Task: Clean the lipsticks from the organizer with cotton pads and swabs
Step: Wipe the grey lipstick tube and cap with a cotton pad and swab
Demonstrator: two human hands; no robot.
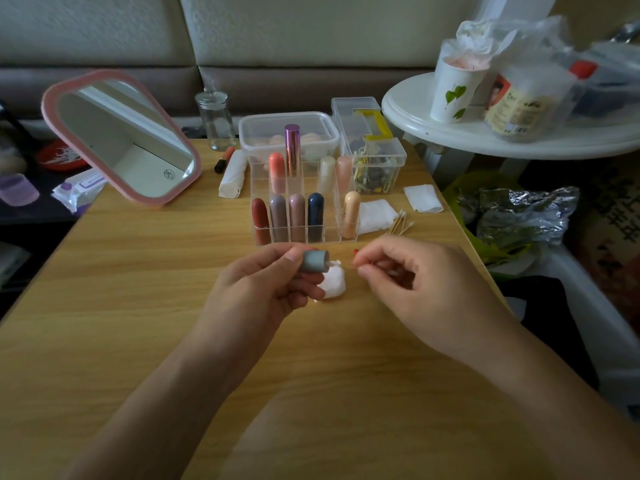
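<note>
The grey lipstick (314, 260) is clamped between the thumb and curled fingers of the left hand (273, 282), low over the wooden table (138, 271). The right hand (408, 271) pinches a red-tipped swab (355, 252) just beside it. A crumpled cotton pad (333, 286) lies between the hands, and the clear organizer (330, 220) stands behind.

Subj body, head cam. Bare left grip (263, 277) & bare right grip (410, 271), skin uncovered on both. Bare left forearm (173, 410) & bare right forearm (540, 372): skin runs uncovered to bottom frame edge. Left thumbnail (292, 260) short, rounded, plain finish. Right-grip nails too blurred to rate. Knuckle creases visible, both grips.
</note>
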